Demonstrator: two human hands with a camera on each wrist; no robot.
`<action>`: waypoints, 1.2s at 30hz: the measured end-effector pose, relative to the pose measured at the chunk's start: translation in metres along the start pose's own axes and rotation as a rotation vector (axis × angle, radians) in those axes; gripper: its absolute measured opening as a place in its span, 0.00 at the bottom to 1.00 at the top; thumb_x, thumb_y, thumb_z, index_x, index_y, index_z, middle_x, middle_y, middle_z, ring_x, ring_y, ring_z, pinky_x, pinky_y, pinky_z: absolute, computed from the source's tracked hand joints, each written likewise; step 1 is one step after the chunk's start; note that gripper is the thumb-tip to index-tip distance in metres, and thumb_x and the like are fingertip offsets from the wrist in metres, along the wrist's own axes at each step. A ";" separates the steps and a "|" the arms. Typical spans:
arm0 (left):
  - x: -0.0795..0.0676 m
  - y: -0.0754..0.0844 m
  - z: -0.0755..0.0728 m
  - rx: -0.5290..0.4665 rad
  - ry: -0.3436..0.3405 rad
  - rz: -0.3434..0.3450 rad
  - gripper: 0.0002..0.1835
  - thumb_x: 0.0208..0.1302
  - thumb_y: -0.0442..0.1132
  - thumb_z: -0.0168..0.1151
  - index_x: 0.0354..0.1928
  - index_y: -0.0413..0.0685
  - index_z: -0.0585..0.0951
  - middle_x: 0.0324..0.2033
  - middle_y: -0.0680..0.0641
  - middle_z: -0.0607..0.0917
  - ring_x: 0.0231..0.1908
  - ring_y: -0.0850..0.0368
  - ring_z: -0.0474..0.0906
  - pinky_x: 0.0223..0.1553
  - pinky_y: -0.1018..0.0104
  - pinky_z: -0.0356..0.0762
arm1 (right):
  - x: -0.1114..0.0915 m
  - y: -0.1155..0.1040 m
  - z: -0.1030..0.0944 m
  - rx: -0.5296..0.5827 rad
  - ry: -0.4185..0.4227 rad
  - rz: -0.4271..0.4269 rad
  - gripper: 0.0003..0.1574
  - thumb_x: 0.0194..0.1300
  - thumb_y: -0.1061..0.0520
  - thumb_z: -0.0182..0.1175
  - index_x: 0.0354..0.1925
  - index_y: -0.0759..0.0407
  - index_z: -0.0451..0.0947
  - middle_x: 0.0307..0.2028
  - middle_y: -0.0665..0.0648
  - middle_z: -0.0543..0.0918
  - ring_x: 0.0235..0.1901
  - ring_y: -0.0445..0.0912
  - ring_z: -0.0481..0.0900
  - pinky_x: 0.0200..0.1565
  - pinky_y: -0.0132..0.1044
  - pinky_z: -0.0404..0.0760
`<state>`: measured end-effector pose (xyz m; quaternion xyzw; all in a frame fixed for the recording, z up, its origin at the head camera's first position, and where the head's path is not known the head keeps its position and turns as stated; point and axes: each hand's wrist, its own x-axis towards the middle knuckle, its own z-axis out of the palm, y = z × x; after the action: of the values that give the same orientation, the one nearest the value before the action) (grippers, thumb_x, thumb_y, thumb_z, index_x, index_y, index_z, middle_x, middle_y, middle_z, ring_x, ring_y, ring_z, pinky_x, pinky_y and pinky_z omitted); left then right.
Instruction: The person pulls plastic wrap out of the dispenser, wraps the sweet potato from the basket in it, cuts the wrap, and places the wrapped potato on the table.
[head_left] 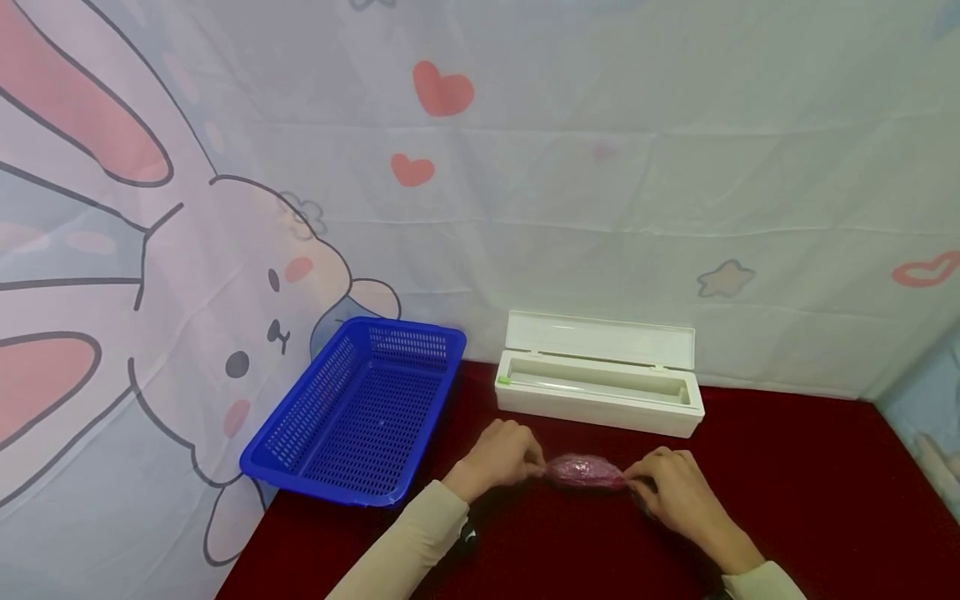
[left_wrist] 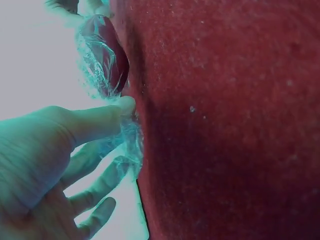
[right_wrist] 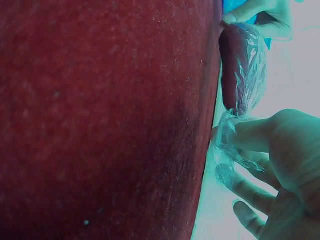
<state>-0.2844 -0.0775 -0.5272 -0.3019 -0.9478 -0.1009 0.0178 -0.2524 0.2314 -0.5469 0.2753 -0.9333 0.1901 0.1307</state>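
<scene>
An oblong reddish thing wrapped in clear cling film (head_left: 585, 472) lies crosswise between the two hands, low over the cloth. My left hand (head_left: 502, 454) pinches the twisted film at its left end. At the opposite end, my right hand (head_left: 678, 493) grips the other film tail between thumb and fingers. In the left wrist view, crumpled film (left_wrist: 131, 140) spills past the left thumb, the lower fingers spread loosely. The right wrist view has a similar loose film tail (right_wrist: 226, 172) below the right thumb. Through the shiny wrap, the contents look dark red and smooth.
Behind the hands stands a long white box (head_left: 592, 408) with its lid raised and a small green piece at its left end. A blue plastic basket (head_left: 405, 479) sits to the left. Dark red cloth (head_left: 795, 492) covers the table, and a printed curtain (head_left: 570, 208) hangs behind.
</scene>
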 end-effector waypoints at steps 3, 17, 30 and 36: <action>0.003 -0.002 0.000 0.021 0.019 0.022 0.01 0.62 0.48 0.79 0.33 0.68 0.95 0.32 0.67 0.92 0.29 0.76 0.81 0.30 0.78 0.73 | -0.001 0.000 0.001 -0.040 0.016 -0.025 0.12 0.57 0.63 0.79 0.35 0.45 0.94 0.32 0.40 0.91 0.38 0.42 0.84 0.48 0.51 0.78; 0.003 0.007 0.001 0.132 0.055 -0.020 0.02 0.61 0.49 0.80 0.32 0.71 0.94 0.33 0.67 0.92 0.34 0.69 0.88 0.41 0.65 0.78 | -0.004 0.002 0.005 -0.094 -0.030 -0.060 0.16 0.60 0.66 0.74 0.39 0.45 0.95 0.32 0.41 0.87 0.38 0.43 0.81 0.47 0.50 0.78; 0.001 0.009 0.000 0.104 -0.005 -0.058 0.04 0.60 0.47 0.80 0.37 0.67 0.95 0.35 0.64 0.93 0.34 0.68 0.85 0.37 0.66 0.74 | -0.003 0.007 0.008 -0.068 0.015 -0.140 0.08 0.60 0.63 0.77 0.37 0.50 0.92 0.33 0.43 0.90 0.34 0.42 0.85 0.41 0.47 0.84; 0.001 0.009 -0.001 0.115 -0.009 -0.062 0.06 0.60 0.49 0.80 0.39 0.65 0.95 0.34 0.64 0.92 0.33 0.68 0.85 0.37 0.67 0.75 | -0.002 0.008 0.009 -0.037 0.039 -0.156 0.09 0.58 0.64 0.78 0.38 0.52 0.91 0.34 0.45 0.90 0.34 0.42 0.86 0.40 0.44 0.86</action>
<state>-0.2802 -0.0697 -0.5249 -0.2714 -0.9610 -0.0452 0.0275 -0.2564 0.2345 -0.5576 0.3409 -0.9096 0.1675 0.1684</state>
